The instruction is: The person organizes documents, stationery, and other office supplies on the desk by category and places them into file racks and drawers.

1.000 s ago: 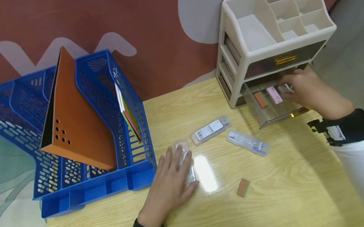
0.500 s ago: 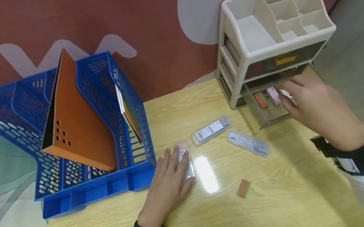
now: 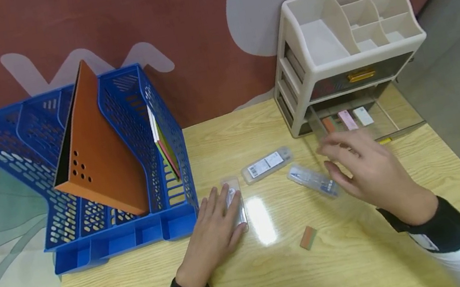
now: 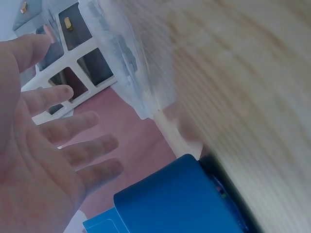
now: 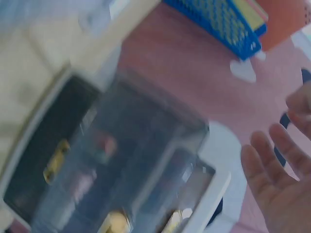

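My left hand (image 3: 212, 240) rests with outstretched fingers on a clear plastic case (image 3: 235, 203), partly covering it. The right hand (image 3: 369, 171) hangs over the table in front of the pulled-out clear drawer (image 3: 405, 127), fingers loosely bent and holding nothing. Inside that drawer lie an orange-green eraser (image 3: 329, 124), a pink eraser (image 3: 347, 120) and a white eraser (image 3: 363, 116), side by side. Near the right fingertips is a clear case with blue contents (image 3: 311, 179). Another orange-green eraser (image 3: 308, 238) lies on the tabletop. The right wrist view is blurred.
A white desk organizer (image 3: 354, 56) with upper compartments stands at the back right. To the left is a blue file rack (image 3: 125, 240) holding an orange folder (image 3: 100, 160) and thin booklets (image 3: 163, 147). A labelled grey case (image 3: 266, 165) lies mid-table.
My right hand has come out of the drawer and moved toward the front left, uncovering the white eraser inside. The left hand has stayed on the clear case, with only a slight shift.
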`<state>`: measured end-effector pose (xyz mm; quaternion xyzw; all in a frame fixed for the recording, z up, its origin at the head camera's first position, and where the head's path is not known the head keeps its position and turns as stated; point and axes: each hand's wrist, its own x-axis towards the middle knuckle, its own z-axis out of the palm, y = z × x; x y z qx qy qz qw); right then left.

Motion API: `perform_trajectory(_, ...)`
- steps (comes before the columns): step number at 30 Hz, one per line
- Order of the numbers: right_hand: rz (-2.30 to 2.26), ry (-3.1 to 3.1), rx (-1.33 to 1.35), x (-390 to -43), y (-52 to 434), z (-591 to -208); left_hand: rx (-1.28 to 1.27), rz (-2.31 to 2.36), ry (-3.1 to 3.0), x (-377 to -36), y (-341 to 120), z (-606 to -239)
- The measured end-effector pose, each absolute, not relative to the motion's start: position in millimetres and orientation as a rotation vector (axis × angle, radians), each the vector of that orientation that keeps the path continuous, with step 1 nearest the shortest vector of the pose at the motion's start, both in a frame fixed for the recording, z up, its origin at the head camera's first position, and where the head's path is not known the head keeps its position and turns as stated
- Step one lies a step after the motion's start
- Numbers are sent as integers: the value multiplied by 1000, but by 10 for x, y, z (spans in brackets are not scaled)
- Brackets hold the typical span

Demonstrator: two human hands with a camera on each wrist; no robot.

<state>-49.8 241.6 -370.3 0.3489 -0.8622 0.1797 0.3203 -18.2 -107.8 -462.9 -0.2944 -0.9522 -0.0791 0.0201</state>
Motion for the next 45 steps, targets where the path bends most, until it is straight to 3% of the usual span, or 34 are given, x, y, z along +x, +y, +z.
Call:
perform_trajectory(23, 644, -2254, 1320, -320, 2188, -4382, -933, -261, -2911, -199, -1046, -4593)
perform_trajectory(34, 601, -2566, 1591, -95, 2195, -4519, -915, -256, -2937, -204, -1019, -4584)
perform_trajectory(45, 512, -2609, 1689, 42, 2204, -4664, -899, -265, -2950, -191, -1010, -4597)
